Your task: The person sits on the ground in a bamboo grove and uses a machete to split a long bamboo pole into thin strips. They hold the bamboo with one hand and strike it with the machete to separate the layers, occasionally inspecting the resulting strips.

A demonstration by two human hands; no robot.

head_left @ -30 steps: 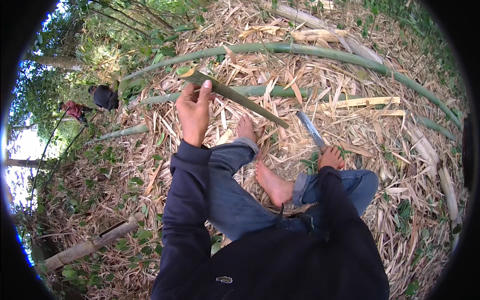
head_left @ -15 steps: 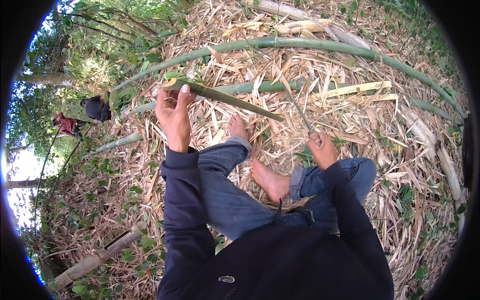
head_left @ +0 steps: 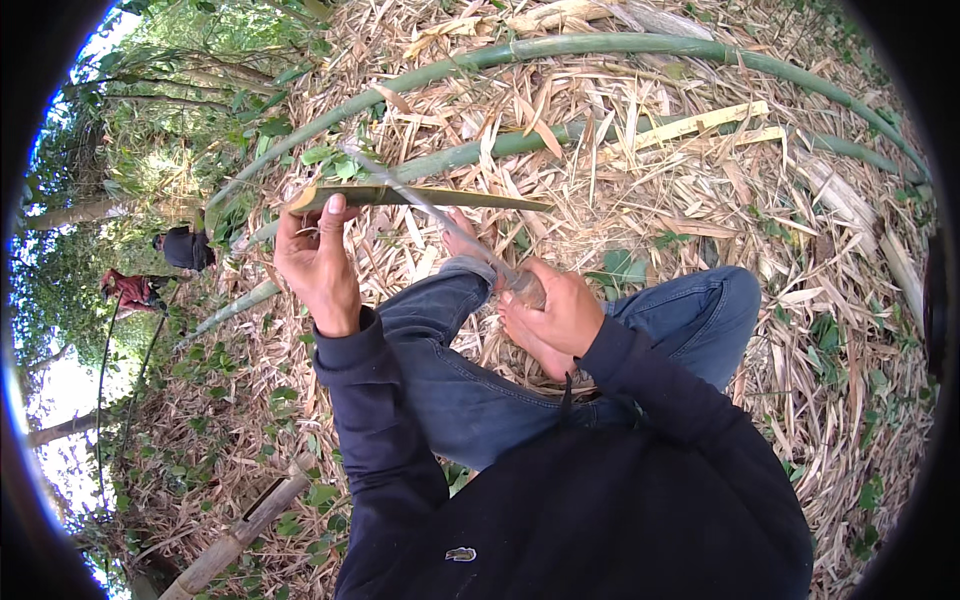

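Note:
My left hand (head_left: 322,268) is raised at the left and pinches one end of a split bamboo piece (head_left: 470,199) between thumb and fingers. The piece is dark green with a pale cut end, and its tapered tip points right. In front of my body, my right hand (head_left: 566,314) grips the handle of a long-bladed knife (head_left: 478,250). Its narrow grey blade slants up and left, crossing the bamboo piece close to my left thumb. Whether the blade touches the bamboo I cannot tell.
Long green bamboo poles (head_left: 600,43) lie beyond my hands over dry leaves. Pale split strips (head_left: 700,122) rest at the right. My bare foot (head_left: 545,348) is beneath the right hand. A cut bamboo log (head_left: 245,530) lies lower left. Two people (head_left: 186,247) are far off at the left.
My right hand has brought the knife left and toward my left hand, so the blade now crosses the bamboo piece. The bamboo piece has turned to lie more level.

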